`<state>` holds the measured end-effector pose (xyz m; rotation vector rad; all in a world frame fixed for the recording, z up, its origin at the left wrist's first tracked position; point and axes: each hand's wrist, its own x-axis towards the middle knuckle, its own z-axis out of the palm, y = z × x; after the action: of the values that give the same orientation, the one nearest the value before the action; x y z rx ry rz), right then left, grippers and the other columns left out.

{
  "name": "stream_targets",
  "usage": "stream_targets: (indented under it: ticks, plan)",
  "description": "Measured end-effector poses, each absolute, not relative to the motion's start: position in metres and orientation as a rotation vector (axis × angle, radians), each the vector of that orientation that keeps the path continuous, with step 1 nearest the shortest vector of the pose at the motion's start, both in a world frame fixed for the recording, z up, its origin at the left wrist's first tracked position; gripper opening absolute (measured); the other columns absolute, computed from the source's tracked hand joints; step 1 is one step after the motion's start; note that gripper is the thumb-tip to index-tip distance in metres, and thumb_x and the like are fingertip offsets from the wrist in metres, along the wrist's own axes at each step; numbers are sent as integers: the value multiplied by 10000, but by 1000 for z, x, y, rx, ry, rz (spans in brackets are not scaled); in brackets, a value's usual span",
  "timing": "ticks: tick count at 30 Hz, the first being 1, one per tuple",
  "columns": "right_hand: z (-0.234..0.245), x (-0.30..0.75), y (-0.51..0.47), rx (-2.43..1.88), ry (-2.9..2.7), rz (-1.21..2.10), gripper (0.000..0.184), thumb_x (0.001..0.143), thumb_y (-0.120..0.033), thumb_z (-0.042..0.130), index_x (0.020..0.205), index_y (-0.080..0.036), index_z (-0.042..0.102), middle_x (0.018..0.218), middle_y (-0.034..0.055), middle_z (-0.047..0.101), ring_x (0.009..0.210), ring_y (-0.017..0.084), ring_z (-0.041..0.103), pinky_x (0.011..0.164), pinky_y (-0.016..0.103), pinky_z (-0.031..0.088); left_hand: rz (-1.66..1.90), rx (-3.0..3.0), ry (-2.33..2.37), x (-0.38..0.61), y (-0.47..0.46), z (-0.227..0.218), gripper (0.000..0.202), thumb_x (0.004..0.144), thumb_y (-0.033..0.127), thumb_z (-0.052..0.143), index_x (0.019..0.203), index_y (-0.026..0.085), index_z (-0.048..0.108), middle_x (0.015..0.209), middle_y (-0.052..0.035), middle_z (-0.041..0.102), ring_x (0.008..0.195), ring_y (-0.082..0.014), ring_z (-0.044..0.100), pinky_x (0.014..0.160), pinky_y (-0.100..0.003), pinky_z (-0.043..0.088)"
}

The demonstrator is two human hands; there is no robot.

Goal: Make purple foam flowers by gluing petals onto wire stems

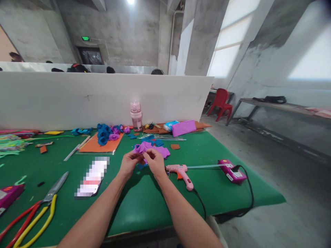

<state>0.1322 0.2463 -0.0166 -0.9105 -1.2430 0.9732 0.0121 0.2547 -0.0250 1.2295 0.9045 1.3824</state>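
Purple felt piece [141, 148], pinched between fingers [134, 157] of left hand [128, 165], right hand [156, 162]

We see a pink glue gun [181, 171] lying on the green counter [144, 203], scissors [54, 188] well to the left, blue rolled flowers [103, 134] on an orange sheet [103, 147] — and a pink bottle [136, 115], perhaps a drinking bottle, by the white partition [77, 100].
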Motion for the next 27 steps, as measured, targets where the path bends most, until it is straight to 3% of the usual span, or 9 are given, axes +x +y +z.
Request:
stream_targets:
  ticks: [9,19,27]
  plan:
    - [-20,129,249,-924,-1200,1115,152,678,-325,592,653,-177,570,556,-29,567,507,108,500,508,225,401,1461,1296,1000,12,257,-27,270,599,316,757,780,123,706,590,-1,629,521,-119,554,557,-255,472]
    - [-12,131,246,-958,-1004,1428,148,608,-302,588,595,-156,567,458,-56,526,327,32,308,322,177,175,1521,1435,1150,13,257,-27,181,615,287,706,710,135,689,598,12,636,559,-128,568,562,-227,466]
    - [-12,131,246,-928,-963,1473,149,588,-301,576,559,-166,519,425,-72,487,311,28,316,299,162,175,1517,1614,1223,9,259,-35,136,659,265,650,706,141,684,607,18,622,586,-123,556,581,-207,445]
